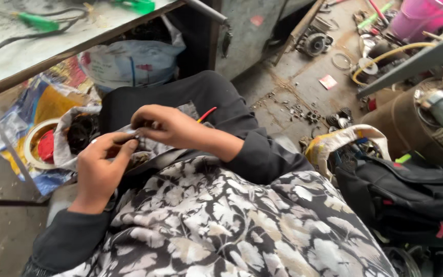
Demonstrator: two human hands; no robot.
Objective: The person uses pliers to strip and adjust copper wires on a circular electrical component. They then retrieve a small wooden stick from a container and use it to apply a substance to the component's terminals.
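- A workbench crosses the top left corner, with green-handled tools and dark cables lying on it.
- Under the bench sit a roll of tape and crumpled plastic bags.
- The left hand is raised over the lap, its thumb and fingers curled around a small dark part; the grip is nearly closed, pinching the part from the left.
- The small dark part sits between both hands, above the lap and the light bag lying there; what kind of part it is cannot be told.
- The right hand comes in from the right, fingers bent and closed down on the same part, touching the left hand's fingertips.
- A red wire sticks out just behind the right hand.
- A black-and-white flowered cloth covers the lap.
- On the floor to the right lie scattered nuts and washers, a yellow hose and a black bag.
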